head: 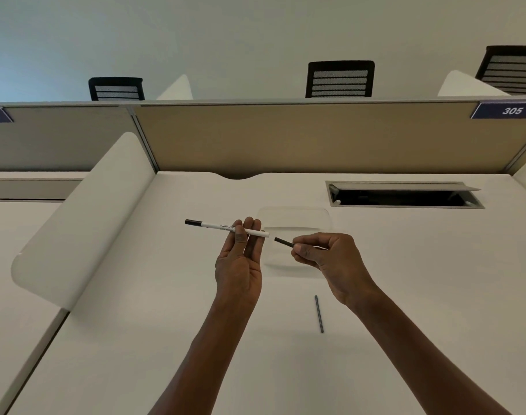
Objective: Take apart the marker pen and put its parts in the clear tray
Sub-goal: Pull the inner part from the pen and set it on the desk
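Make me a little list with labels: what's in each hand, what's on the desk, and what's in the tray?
left hand: holds white marker body, black end pointing left
right hand: pinches short dark piece
desk: thin grey rod lying loose
clear tray: nothing visible inside
parts in tray: none yet

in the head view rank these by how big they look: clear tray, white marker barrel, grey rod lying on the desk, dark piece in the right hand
1. clear tray
2. white marker barrel
3. grey rod
4. dark piece, though the right hand hides part of it, so its full length is unsure
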Demonstrator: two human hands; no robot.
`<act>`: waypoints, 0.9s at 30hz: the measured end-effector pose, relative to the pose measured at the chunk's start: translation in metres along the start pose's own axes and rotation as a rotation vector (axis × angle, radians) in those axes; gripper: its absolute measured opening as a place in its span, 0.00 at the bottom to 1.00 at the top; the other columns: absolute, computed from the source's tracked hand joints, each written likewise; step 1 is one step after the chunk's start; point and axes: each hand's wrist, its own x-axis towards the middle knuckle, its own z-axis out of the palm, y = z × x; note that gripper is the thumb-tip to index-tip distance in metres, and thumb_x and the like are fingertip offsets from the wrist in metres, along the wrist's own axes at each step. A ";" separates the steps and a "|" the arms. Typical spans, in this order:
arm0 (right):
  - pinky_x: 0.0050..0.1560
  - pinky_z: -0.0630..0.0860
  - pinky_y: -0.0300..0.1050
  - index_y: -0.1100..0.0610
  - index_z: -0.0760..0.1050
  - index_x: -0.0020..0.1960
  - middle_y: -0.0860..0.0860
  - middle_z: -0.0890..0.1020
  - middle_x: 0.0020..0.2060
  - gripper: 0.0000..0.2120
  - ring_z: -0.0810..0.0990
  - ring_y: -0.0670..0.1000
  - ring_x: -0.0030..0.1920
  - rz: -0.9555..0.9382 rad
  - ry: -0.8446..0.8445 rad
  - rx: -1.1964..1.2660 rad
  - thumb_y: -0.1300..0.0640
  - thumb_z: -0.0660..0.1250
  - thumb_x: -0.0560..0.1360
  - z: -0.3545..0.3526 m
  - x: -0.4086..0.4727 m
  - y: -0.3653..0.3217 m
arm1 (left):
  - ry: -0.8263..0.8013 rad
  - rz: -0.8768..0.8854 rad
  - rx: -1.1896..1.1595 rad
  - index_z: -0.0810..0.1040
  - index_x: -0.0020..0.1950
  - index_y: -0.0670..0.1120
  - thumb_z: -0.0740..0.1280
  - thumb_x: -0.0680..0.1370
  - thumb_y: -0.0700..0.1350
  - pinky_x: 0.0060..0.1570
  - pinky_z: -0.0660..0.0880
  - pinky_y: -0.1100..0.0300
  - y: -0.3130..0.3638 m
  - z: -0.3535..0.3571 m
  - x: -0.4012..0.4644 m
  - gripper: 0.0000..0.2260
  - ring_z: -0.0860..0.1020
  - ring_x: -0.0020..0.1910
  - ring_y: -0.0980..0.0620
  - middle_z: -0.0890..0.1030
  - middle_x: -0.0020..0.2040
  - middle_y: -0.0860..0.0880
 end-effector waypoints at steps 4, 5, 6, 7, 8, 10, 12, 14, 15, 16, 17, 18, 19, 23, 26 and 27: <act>0.60 0.79 0.52 0.63 0.84 0.43 0.60 0.86 0.40 0.04 0.87 0.58 0.43 0.083 0.025 -0.012 0.69 0.74 0.69 0.000 0.002 0.014 | 0.003 -0.018 0.013 0.78 0.57 0.40 0.62 0.80 0.40 0.46 0.82 0.55 0.000 -0.008 -0.001 0.09 0.85 0.49 0.48 0.86 0.50 0.44; 0.60 0.79 0.51 0.64 0.84 0.43 0.60 0.86 0.39 0.04 0.87 0.58 0.43 0.096 0.037 -0.022 0.70 0.74 0.69 0.000 0.003 0.019 | 0.004 -0.026 0.015 0.78 0.57 0.39 0.62 0.80 0.40 0.46 0.82 0.55 0.000 -0.010 -0.001 0.09 0.85 0.49 0.48 0.86 0.50 0.44; 0.59 0.79 0.50 0.64 0.84 0.42 0.59 0.86 0.39 0.04 0.87 0.58 0.43 0.108 0.050 -0.031 0.70 0.74 0.69 0.000 0.004 0.024 | 0.006 -0.034 0.015 0.78 0.58 0.39 0.62 0.80 0.40 0.46 0.82 0.55 0.000 -0.012 -0.001 0.09 0.85 0.49 0.48 0.85 0.51 0.43; 0.59 0.80 0.50 0.65 0.83 0.42 0.59 0.86 0.38 0.04 0.86 0.57 0.42 0.119 0.063 -0.037 0.70 0.73 0.70 -0.001 0.005 0.029 | 0.008 -0.043 0.014 0.78 0.58 0.39 0.62 0.80 0.40 0.46 0.82 0.56 0.000 -0.015 -0.001 0.10 0.85 0.49 0.48 0.85 0.51 0.43; 0.57 0.80 0.49 0.64 0.83 0.42 0.57 0.85 0.37 0.04 0.86 0.56 0.40 0.128 0.076 -0.043 0.71 0.73 0.70 -0.002 0.007 0.036 | 0.011 -0.051 0.015 0.78 0.58 0.39 0.62 0.80 0.39 0.45 0.82 0.56 0.000 -0.018 -0.002 0.10 0.85 0.49 0.48 0.85 0.51 0.43; 0.53 0.82 0.48 0.63 0.83 0.42 0.56 0.84 0.35 0.04 0.83 0.54 0.36 0.146 0.113 -0.067 0.70 0.72 0.71 -0.006 0.009 0.050 | 0.020 -0.054 0.021 0.78 0.57 0.39 0.62 0.80 0.39 0.46 0.82 0.56 -0.001 -0.023 -0.003 0.09 0.85 0.48 0.48 0.83 0.50 0.44; 0.45 0.83 0.42 0.61 0.84 0.41 0.55 0.84 0.35 0.04 0.83 0.53 0.34 0.159 0.170 -0.136 0.68 0.72 0.71 -0.009 0.010 0.064 | 0.038 -0.049 0.033 0.79 0.56 0.38 0.62 0.80 0.38 0.47 0.82 0.55 -0.002 -0.029 -0.005 0.09 0.85 0.47 0.49 0.83 0.49 0.44; 0.35 0.78 0.33 0.62 0.83 0.40 0.56 0.84 0.36 0.04 0.83 0.53 0.32 0.175 0.226 -0.231 0.68 0.72 0.71 -0.011 0.010 0.079 | 0.050 -0.048 0.038 0.79 0.56 0.38 0.63 0.80 0.38 0.48 0.82 0.55 -0.003 -0.035 -0.008 0.08 0.85 0.47 0.49 0.82 0.49 0.44; 0.32 0.76 0.31 0.63 0.83 0.39 0.56 0.85 0.35 0.04 0.83 0.53 0.31 0.189 0.247 -0.281 0.68 0.72 0.71 -0.012 0.010 0.087 | 0.055 -0.050 0.038 0.79 0.56 0.38 0.63 0.80 0.38 0.48 0.82 0.55 -0.003 -0.038 -0.010 0.08 0.85 0.47 0.49 0.82 0.49 0.44; 0.31 0.76 0.32 0.63 0.83 0.37 0.57 0.85 0.34 0.04 0.84 0.53 0.30 0.206 0.265 -0.332 0.68 0.71 0.70 -0.011 0.010 0.095 | 0.059 -0.053 0.037 0.79 0.56 0.38 0.63 0.80 0.38 0.49 0.82 0.54 -0.003 -0.041 -0.011 0.08 0.85 0.47 0.49 0.82 0.49 0.44; 0.31 0.77 0.35 0.63 0.83 0.35 0.58 0.85 0.33 0.05 0.84 0.53 0.29 0.221 0.280 -0.378 0.67 0.71 0.69 -0.010 0.009 0.102 | 0.064 -0.057 0.039 0.79 0.56 0.38 0.63 0.80 0.38 0.50 0.82 0.54 -0.003 -0.044 -0.013 0.09 0.85 0.47 0.49 0.82 0.49 0.44; 0.32 0.77 0.38 0.62 0.82 0.32 0.58 0.84 0.31 0.07 0.85 0.53 0.29 0.238 0.289 -0.417 0.67 0.70 0.68 -0.009 0.009 0.110 | 0.068 -0.061 0.042 0.79 0.57 0.38 0.63 0.80 0.38 0.51 0.81 0.54 -0.003 -0.046 -0.014 0.09 0.85 0.47 0.49 0.82 0.49 0.44; 0.31 0.76 0.38 0.61 0.81 0.31 0.58 0.84 0.28 0.08 0.85 0.53 0.29 0.255 0.293 -0.447 0.67 0.69 0.68 -0.008 0.008 0.116 | 0.071 -0.064 0.046 0.79 0.57 0.38 0.63 0.80 0.38 0.52 0.81 0.53 -0.003 -0.049 -0.015 0.09 0.85 0.47 0.49 0.82 0.49 0.44; 0.29 0.75 0.39 0.63 0.81 0.33 0.57 0.84 0.27 0.05 0.84 0.54 0.30 0.300 0.279 -0.573 0.64 0.69 0.67 -0.001 0.004 0.135 | 0.084 -0.080 0.052 0.79 0.57 0.38 0.63 0.80 0.38 0.50 0.81 0.54 -0.003 -0.057 -0.021 0.09 0.85 0.46 0.50 0.83 0.47 0.45; 0.38 0.82 0.47 0.59 0.77 0.28 0.58 0.83 0.28 0.07 0.84 0.58 0.33 0.303 0.273 -0.650 0.62 0.69 0.65 0.003 0.002 0.151 | 0.089 -0.084 0.065 0.79 0.57 0.38 0.63 0.80 0.38 0.48 0.82 0.55 -0.003 -0.062 -0.025 0.09 0.85 0.46 0.51 0.85 0.44 0.46; 0.38 0.82 0.48 0.59 0.76 0.28 0.57 0.83 0.28 0.07 0.84 0.58 0.33 0.304 0.270 -0.679 0.62 0.69 0.64 0.004 0.002 0.156 | 0.092 -0.083 0.066 0.79 0.57 0.38 0.63 0.79 0.38 0.48 0.82 0.55 -0.003 -0.063 -0.027 0.09 0.85 0.46 0.51 0.85 0.44 0.47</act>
